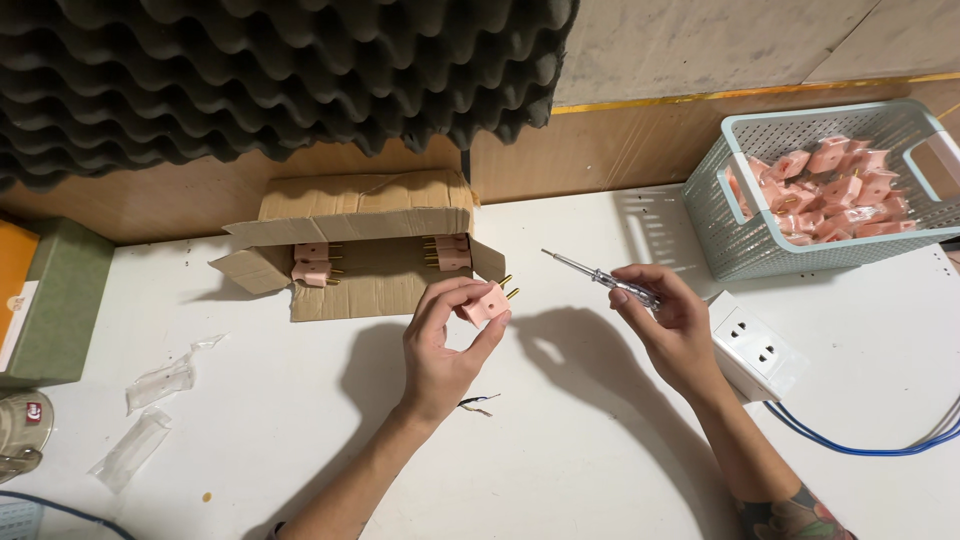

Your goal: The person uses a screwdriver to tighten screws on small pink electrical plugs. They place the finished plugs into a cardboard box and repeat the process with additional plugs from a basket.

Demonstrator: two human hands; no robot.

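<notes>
My left hand pinches a pink plug between thumb and fingertips, raised above the white table, brass pins pointing up and to the right. My right hand is closed around a clear-handled screwdriver; its long axis runs up-left, tip aimed over the plug, near it but apart. The left hand is nearer the plug; the tool lies to its right, and the open cardboard box sits behind
</notes>
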